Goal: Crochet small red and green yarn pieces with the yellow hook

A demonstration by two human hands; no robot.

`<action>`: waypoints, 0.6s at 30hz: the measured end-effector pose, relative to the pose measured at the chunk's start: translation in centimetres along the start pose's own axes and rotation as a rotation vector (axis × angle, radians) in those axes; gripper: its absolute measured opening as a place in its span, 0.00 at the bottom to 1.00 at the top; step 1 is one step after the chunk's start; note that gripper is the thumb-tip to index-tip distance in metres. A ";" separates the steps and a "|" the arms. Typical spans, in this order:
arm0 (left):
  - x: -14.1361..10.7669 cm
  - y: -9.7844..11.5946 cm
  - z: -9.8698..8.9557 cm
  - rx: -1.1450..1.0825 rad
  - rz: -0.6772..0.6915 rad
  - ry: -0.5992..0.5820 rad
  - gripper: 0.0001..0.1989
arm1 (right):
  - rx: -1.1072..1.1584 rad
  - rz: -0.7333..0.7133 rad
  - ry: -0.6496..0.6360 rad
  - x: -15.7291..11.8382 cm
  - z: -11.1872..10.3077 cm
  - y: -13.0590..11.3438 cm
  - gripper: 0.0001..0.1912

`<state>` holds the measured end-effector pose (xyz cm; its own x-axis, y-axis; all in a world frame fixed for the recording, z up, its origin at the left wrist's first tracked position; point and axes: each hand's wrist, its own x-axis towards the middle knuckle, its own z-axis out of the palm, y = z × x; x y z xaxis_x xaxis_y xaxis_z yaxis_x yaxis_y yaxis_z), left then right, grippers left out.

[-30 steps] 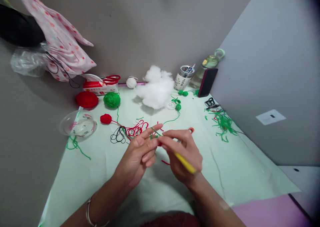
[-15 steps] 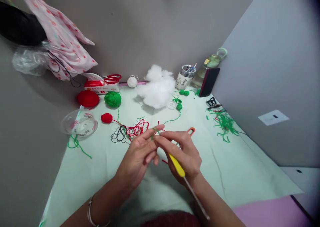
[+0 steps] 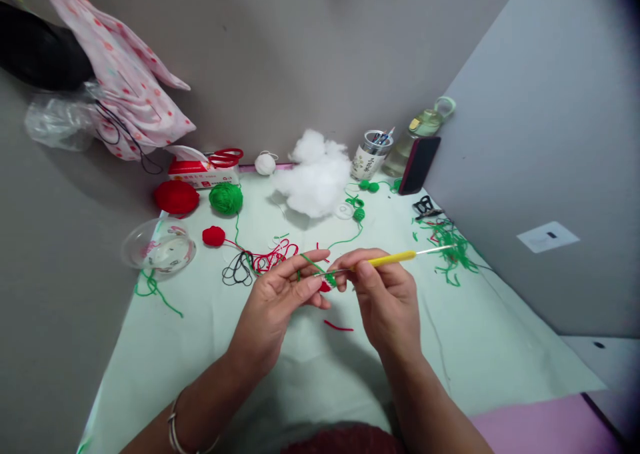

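My left hand (image 3: 273,301) pinches a small red, white and green crochet piece (image 3: 328,281) between thumb and fingers, and green yarn (image 3: 313,262) runs over its raised index finger. My right hand (image 3: 387,301) is closed on a crochet hook (image 3: 390,259) with a yellow handle and metal ends. The hook lies nearly level, its left end at the crochet piece by my left thumb and its other end pointing right. Part of the crochet piece is hidden by my fingers.
Behind my hands sit white stuffing (image 3: 315,177), a green yarn ball (image 3: 226,199) and a red yarn ball (image 3: 176,197). Tangled red yarn (image 3: 275,257) lies beyond my left hand. Green scraps (image 3: 453,244), a phone (image 3: 420,165) and a pen cup (image 3: 371,155) stand rightward; a plastic bowl (image 3: 173,257) is leftward.
My right hand has turned, swinging the hook's handle from pointing down toward me to nearly level, pointing right. The red, white and green crochet piece now shows between my hands.
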<state>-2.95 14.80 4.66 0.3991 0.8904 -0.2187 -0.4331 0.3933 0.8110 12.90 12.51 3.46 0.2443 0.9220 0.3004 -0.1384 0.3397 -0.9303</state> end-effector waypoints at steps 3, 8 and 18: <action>0.0 0.3 -0.1 0.006 0.002 0.006 0.12 | 0.069 0.032 0.014 0.3 0.0 -0.1 0.11; -0.1 0.3 -0.3 0.043 0.028 0.009 0.12 | 0.029 -0.017 -0.015 0.0 -0.1 -0.5 0.11; -0.2 -1.2 0.2 0.063 0.162 0.162 0.21 | -0.776 -0.704 -0.109 -1.4 0.7 0.6 0.16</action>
<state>-2.35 14.08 3.90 0.1910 0.9680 -0.1630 -0.4278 0.2316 0.8737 11.81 11.54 2.63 -0.0617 0.5877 0.8067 0.6629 0.6283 -0.4071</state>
